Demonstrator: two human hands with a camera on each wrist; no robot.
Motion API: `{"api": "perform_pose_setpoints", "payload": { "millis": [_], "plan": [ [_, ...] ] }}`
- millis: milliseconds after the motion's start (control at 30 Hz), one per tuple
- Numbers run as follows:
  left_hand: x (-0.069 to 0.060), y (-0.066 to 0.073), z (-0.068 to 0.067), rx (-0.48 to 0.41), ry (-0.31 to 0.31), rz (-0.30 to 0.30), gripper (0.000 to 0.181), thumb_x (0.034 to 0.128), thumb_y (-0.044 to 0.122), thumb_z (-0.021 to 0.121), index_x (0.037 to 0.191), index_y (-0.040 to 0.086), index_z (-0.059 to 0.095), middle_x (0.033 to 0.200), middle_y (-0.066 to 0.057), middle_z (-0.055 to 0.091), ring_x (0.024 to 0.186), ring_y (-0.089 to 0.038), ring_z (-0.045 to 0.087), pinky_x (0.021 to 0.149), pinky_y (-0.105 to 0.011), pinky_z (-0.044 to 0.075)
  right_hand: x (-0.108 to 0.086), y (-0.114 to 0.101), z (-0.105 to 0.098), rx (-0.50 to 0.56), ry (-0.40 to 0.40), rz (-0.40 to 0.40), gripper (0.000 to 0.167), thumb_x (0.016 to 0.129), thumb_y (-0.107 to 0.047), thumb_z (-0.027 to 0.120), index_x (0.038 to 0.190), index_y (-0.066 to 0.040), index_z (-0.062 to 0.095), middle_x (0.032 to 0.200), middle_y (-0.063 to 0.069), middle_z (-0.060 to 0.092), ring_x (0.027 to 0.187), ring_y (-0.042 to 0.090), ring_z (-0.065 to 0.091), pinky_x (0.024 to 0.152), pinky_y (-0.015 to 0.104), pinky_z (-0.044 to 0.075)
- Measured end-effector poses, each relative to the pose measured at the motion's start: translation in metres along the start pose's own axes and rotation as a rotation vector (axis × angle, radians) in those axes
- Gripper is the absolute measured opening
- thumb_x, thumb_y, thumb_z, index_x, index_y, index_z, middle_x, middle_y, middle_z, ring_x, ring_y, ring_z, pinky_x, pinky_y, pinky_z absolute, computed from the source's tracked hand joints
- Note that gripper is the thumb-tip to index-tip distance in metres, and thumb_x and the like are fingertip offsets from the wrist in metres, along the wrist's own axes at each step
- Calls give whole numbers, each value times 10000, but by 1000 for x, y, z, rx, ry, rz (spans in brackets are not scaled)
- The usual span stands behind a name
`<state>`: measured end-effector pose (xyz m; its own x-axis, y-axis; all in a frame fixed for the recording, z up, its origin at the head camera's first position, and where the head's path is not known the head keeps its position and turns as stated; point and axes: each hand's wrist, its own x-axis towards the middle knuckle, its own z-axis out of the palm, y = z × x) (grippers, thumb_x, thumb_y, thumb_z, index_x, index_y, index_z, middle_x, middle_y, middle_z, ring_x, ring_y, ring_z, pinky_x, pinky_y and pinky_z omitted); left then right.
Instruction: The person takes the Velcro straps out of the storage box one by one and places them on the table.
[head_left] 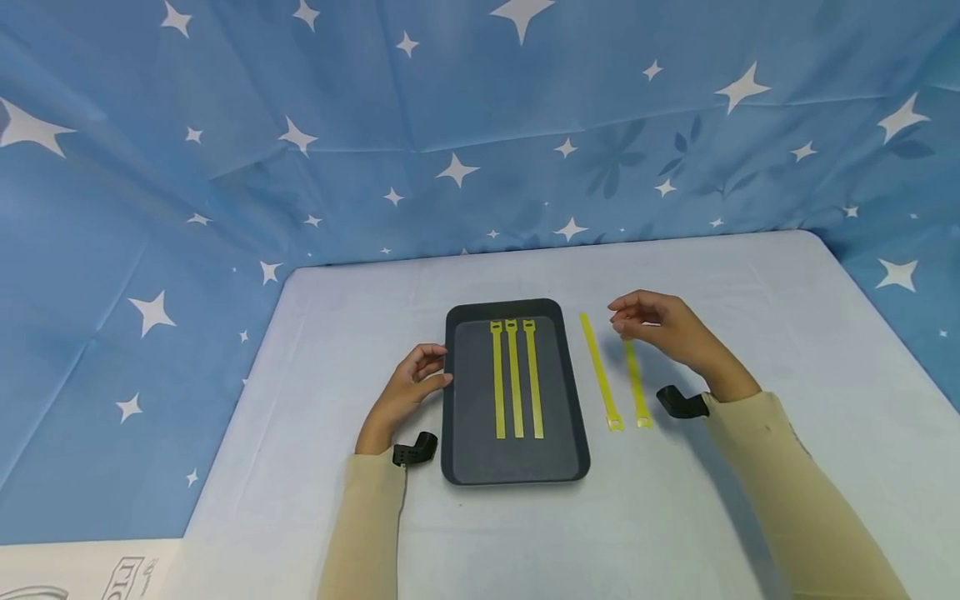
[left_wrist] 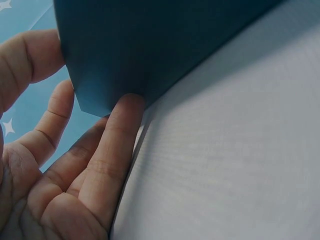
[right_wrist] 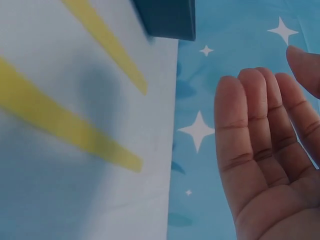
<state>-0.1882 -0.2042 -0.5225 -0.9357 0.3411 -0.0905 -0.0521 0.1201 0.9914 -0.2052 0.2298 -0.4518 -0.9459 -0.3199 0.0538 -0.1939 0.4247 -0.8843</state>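
Observation:
A dark grey rectangular tray [head_left: 468,454] lies on the table with three yellow slotted cable straps [head_left: 516,379] side by side in it, heads at the far end. My left hand [head_left: 408,387] rests at the tray's left side; the left wrist view shows its fingertips touching the tray's outer wall [left_wrist: 150,45] and edge. Right of the tray lie two more yellow straps, one nearer the tray [head_left: 600,375] and one farther right [head_left: 637,392], slotted heads toward me. Above the far end of the right strap hovers my right hand [head_left: 656,325], holding nothing, its fingers extended in the right wrist view.
A white cloth [head_left: 360,308] covers the table. Behind and to the left hangs a blue curtain [head_left: 337,192] with white stars. At the lower left corner there is a pale printed surface [head_left: 82,571]. A black camera band [head_left: 682,402] sits on each wrist.

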Motion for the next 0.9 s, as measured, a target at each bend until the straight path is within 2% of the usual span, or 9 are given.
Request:
{"api": "perform_pose_setpoints", "payload": {
  "millis": [200,467,767,900],
  "plan": [
    [-1,2,0,-3,-1,-2,485,1004,-23,655,1446,-102,471,1541,-319,499,1468,-451,467,1003,-210,496,8,-10,1,2,-28,-12,299,1059,-56,692,1322,82,665,1216,231,704,1021,74,674,879,183,555],
    [-1,4,0,13,-11,9,477,1019,-11,643,1450,-106,461,1561,-323,481,1488,-457,447,1052,-255,496,20,-19,3,2,-86,-24,282,1054,-68,703,1318,28,696,1236,246,707,1032,126,685,904,206,552],
    [0,2,0,28,-1,-7,481,1020,-5,651,1457,-86,467,1565,-301,489,1489,-443,455,1095,-334,490,28,-25,8,58,-166,-63,266,1048,5,669,1305,74,684,1228,288,696,1032,175,709,895,269,589],
    [0,0,0,23,0,-11,481,1016,-10,656,1454,-81,471,1564,-291,496,1484,-430,465,1095,-337,490,33,-27,10,51,-194,-82,268,1041,25,672,1304,72,689,1230,259,699,1019,170,708,880,304,600]
  ]
}}
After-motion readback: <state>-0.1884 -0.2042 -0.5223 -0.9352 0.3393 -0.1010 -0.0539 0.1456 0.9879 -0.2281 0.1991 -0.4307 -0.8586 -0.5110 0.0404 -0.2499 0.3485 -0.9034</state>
